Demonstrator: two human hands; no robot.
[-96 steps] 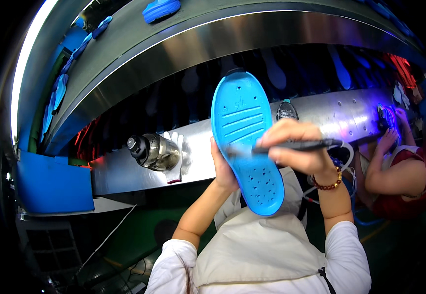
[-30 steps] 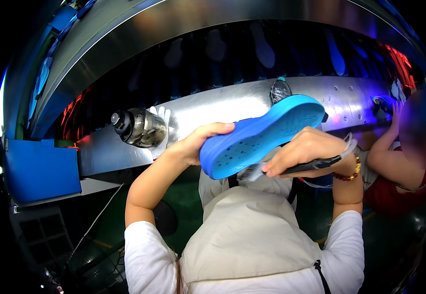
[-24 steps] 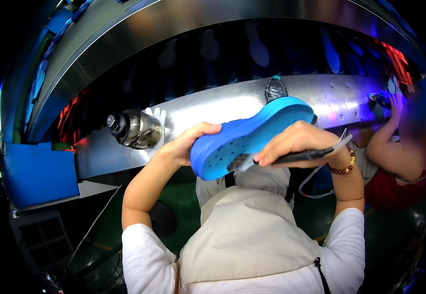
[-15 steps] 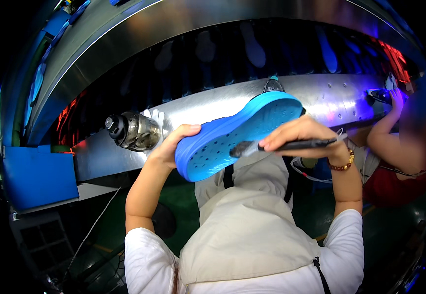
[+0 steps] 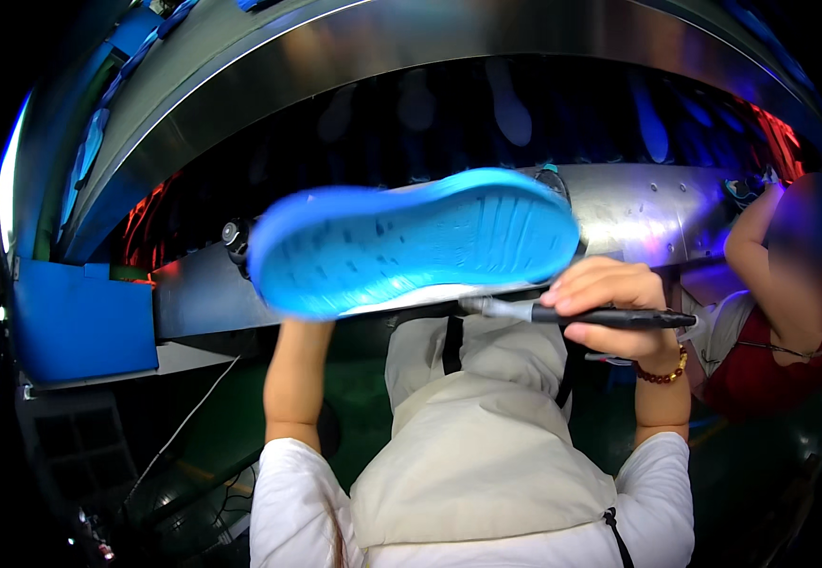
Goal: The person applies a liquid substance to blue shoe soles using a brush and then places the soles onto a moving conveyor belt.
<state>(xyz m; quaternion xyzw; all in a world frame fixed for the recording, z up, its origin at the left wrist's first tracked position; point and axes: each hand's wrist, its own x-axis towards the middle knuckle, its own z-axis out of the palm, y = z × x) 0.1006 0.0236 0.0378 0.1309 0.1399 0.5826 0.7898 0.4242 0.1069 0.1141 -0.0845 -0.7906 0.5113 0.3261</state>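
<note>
Blue sole (image 5: 411, 251), eleven o'clock from the apron (image 5: 482, 454), left hand hidden behind, its hold untellable, might slip if loosely supported; brush (image 5: 638, 319), one o'clock, pinched by right hand (image 5: 609, 298), might scuff the rim should the sole tilt.

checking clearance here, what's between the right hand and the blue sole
The head view shows the brush there: gripped by the right hand, its blurred tip points left, just below the blue sole; whether they touch is unclear.
</note>
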